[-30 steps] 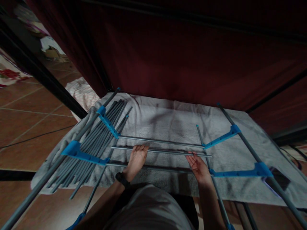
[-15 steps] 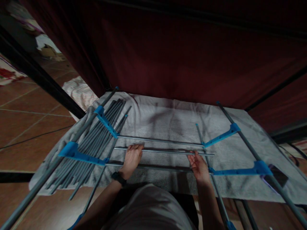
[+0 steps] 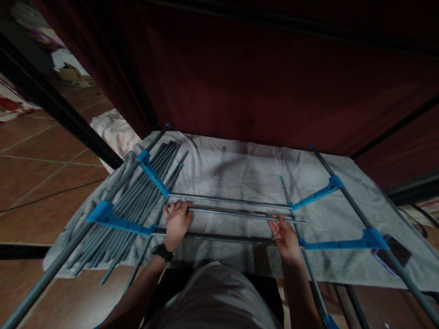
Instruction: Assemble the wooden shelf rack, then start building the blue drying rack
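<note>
A dark red curtain hangs across the background, with a black pole slanting down at the left. Below the curtain spreads a pale grey cloth, slightly wrinkled. A dark-screened phone lies on it near the right-hand end. Beyond the cloth's left end, a striped fabric sits bunched. A thin black cable crosses the brown tiled floor. Farther back at the upper left are a cardboard box, a white cloth just above it, and a red-patterned fabric at the edge.
</note>
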A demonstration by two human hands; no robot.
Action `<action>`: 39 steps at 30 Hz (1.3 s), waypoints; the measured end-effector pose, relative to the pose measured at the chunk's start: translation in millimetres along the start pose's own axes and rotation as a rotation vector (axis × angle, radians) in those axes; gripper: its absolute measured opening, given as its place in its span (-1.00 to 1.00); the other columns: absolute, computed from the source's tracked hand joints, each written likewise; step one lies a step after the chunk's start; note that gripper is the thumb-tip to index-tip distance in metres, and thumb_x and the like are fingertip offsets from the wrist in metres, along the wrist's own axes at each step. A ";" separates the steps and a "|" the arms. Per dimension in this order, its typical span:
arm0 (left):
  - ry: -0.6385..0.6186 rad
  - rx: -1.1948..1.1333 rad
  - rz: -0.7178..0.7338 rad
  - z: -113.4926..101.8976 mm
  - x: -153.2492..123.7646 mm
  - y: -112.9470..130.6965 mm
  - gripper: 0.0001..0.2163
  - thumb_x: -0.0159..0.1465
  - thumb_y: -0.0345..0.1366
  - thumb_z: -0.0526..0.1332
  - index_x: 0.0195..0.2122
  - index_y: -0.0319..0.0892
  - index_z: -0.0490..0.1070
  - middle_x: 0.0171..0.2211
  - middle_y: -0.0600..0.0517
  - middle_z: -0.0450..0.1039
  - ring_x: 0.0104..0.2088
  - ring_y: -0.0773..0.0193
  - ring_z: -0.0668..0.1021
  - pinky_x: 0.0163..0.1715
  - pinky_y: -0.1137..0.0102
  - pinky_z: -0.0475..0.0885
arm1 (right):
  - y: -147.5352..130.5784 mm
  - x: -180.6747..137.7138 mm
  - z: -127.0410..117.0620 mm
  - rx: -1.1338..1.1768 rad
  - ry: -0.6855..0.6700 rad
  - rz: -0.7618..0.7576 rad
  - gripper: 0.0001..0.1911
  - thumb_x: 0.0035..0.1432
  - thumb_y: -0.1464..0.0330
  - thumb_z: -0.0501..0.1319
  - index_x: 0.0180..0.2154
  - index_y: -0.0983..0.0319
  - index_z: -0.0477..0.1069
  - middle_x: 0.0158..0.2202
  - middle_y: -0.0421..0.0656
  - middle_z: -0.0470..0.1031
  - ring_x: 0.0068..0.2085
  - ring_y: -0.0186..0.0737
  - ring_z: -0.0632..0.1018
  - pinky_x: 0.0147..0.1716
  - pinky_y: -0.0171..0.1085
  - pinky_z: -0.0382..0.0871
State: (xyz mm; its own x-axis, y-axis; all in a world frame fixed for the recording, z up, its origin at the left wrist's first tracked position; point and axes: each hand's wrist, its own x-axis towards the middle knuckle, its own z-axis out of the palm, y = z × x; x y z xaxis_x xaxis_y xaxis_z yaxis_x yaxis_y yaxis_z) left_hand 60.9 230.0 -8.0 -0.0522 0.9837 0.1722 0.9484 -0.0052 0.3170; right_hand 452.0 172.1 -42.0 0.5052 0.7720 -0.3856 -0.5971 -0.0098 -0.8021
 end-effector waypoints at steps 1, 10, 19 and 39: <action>0.005 0.000 -0.013 -0.3 -0.2 0.1 -0.79 0.34 -0.35 0.11 -0.13 -0.12 0.53 -0.07 -0.12 0.60 0.12 -0.06 0.48 0.30 -0.07 0.07 | -0.4 0.1 0.1 -0.007 0.014 -0.007 -0.78 -0.05 0.29 0.51 -0.35 0.15 0.54 -0.27 -0.22 0.65 -0.16 -0.20 0.67 0.11 -0.07 0.55; 0.018 -0.017 -0.049 5.9 1.5 -2.6 -0.81 0.32 -0.39 0.13 -0.14 -0.13 0.52 -0.07 -0.14 0.59 0.09 -0.09 0.51 0.26 -0.13 0.13 | -10.8 -3.5 3.3 0.000 0.069 -0.023 -0.67 -0.08 0.27 0.54 -0.40 0.18 0.42 -0.49 -0.34 0.55 -0.44 -0.34 0.64 -0.23 -0.29 0.67; -0.027 -0.014 0.049 4.7 2.6 -5.3 -0.77 0.31 -0.44 0.12 -0.14 -0.11 0.54 -0.09 -0.12 0.60 0.08 -0.09 0.54 0.33 -0.17 0.04 | -11.9 -4.9 3.3 0.006 0.017 0.027 -0.73 -0.07 0.30 0.54 -0.34 0.18 0.53 -0.37 -0.30 0.65 -0.34 -0.34 0.68 -0.21 -0.32 0.65; -0.132 -0.060 0.267 9.0 5.4 -10.3 -0.73 0.34 -0.42 0.08 -0.08 -0.17 0.55 -0.12 -0.14 0.59 -0.02 -0.05 0.56 0.14 0.03 0.38 | -6.1 -7.7 11.2 -0.108 0.006 0.032 -0.62 -0.16 0.18 0.60 -0.43 0.18 0.49 -0.49 -0.29 0.60 -0.38 -0.24 0.69 -0.25 -0.27 0.66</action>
State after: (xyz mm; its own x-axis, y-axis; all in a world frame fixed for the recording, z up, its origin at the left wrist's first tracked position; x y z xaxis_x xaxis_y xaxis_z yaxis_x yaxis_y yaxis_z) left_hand 53.7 237.0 -18.7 0.2413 0.9610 0.1350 0.9029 -0.2733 0.3318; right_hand 444.8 173.4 -29.1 0.4905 0.7666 -0.4145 -0.5424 -0.1037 -0.8337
